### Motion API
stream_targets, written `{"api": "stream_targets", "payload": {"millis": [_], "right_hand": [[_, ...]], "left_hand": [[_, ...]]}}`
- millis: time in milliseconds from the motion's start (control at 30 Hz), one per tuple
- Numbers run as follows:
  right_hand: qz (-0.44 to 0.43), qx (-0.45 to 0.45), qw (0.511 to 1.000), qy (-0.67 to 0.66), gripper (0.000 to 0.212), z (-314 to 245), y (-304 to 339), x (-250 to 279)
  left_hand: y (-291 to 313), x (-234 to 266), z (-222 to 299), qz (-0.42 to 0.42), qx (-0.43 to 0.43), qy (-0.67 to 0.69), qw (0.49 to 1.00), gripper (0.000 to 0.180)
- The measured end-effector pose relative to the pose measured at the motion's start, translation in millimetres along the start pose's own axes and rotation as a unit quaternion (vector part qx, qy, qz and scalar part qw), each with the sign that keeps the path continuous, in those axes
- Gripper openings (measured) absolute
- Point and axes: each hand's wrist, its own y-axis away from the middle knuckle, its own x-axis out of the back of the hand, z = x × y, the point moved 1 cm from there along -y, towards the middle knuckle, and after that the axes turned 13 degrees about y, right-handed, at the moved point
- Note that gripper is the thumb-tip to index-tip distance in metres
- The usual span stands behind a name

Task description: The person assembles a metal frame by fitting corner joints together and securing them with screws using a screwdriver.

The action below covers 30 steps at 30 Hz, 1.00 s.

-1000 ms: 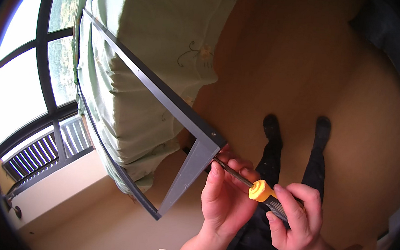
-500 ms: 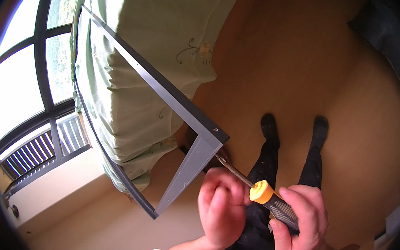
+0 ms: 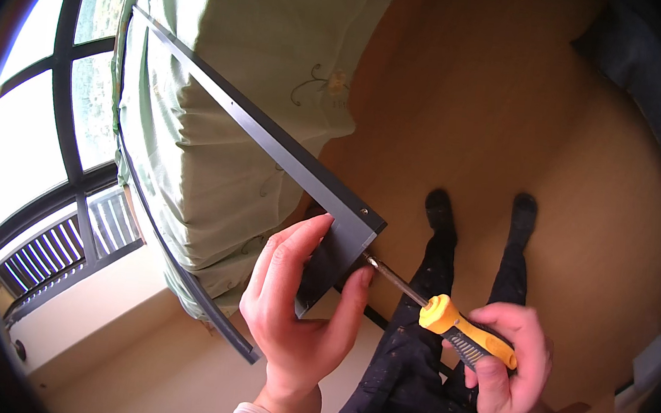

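A dark grey metal frame (image 3: 288, 156) slants across the middle, one corner pointing at me. My left hand (image 3: 291, 312) is closed round the short bar by that corner, fingers on one side and thumb on the other. In my right hand (image 3: 519, 369) is a screwdriver (image 3: 450, 318) with a yellow and black handle. Its shaft reaches up-left to the outer side of the corner, close to my left thumb. Whether the tip sits in a screw is too small to tell. A small hole or screw shows on the frame's top face near the corner.
A pale green cloth (image 3: 234, 144) with embroidered flowers hangs behind the frame. Dark-framed windows (image 3: 61, 77) and a pale ledge (image 3: 90, 296) are at the left. My legs and dark shoes (image 3: 440, 211) are over the brown floor (image 3: 494, 103).
My left hand has moved up-left from beside the screwdriver shaft and taken hold of the frame's short bar. The screwdriver handle has turned in my right hand, showing more yellow.
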Motion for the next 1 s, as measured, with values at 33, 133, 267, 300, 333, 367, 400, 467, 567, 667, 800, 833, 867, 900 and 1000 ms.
{"api": "stream_targets", "payload": {"millis": [33, 133, 267, 300, 333, 367, 400, 467, 567, 667, 800, 833, 867, 900, 1000], "right_hand": [[0.000, 0.000, 1.000, 0.002, 0.036, 2, -8, -1], [0.100, 0.188, 0.966, 0.146, 0.035, 1, -15, 0], [0.006, 0.059, 0.986, 0.155, 0.044, -3, -4, 8], [-0.025, 0.025, 0.986, 0.165, 0.047, -3, -3, 9], [0.056, 0.069, 0.991, 0.104, 0.042, 2, -9, -2], [0.073, 0.096, 0.987, 0.105, 0.039, 3, -9, 0], [0.090, 0.123, 0.982, 0.107, 0.036, 5, -9, 1], [0.097, 0.123, 0.981, 0.111, 0.033, 7, -6, 3], [0.070, 0.041, 0.991, 0.105, 0.035, -2, -5, 4], [0.080, 0.008, 0.995, 0.065, 0.036, -4, -9, -5], [0.122, 0.104, 0.983, 0.085, 0.036, 8, -10, 3], [0.082, 0.103, 0.986, 0.099, 0.036, 7, -11, 9], [0.053, 0.030, 0.996, 0.067, 0.025, -1, -11, 12], [0.028, -0.045, 0.998, 0.036, 0.016, -8, -12, 15], [-0.071, -0.123, 0.989, -0.041, 0.021, -12, -18, 19]], "left_hand": [[1, 0, -1, 0.007, -0.003, -0.007, 1.000, 0.046], [1, -3, 0, 0.015, 0.013, 0.021, 1.000, 0.046], [4, -5, -1, 0.022, 0.032, 0.043, 0.998, 0.046], [4, -6, 0, 0.023, 0.028, 0.039, 0.999, 0.046], [3, -6, 1, 0.022, 0.023, 0.035, 0.999, 0.046], [3, -7, 0, 0.023, 0.023, 0.038, 0.999, 0.046], [3, -7, -1, 0.022, 0.023, 0.039, 0.999, 0.047], [4, -6, -2, 0.023, 0.024, 0.038, 0.999, 0.047], [4, -6, -3, 0.019, 0.021, 0.034, 0.999, 0.048], [3, -7, -2, 0.017, 0.023, 0.042, 0.999, 0.049], [12, -9, 3, 0.100, -0.065, 0.025, 0.993, 0.035], [27, -4, 2, 0.094, -0.104, 0.064, 0.988, 0.031], [42, 1, 1, 0.085, -0.141, 0.100, 0.981, 0.027], [59, -1, -2, 0.014, -0.099, 0.195, 0.976, 0.029], [89, -38, 6, -0.069, 0.189, 0.482, 0.853, 0.042]]}}
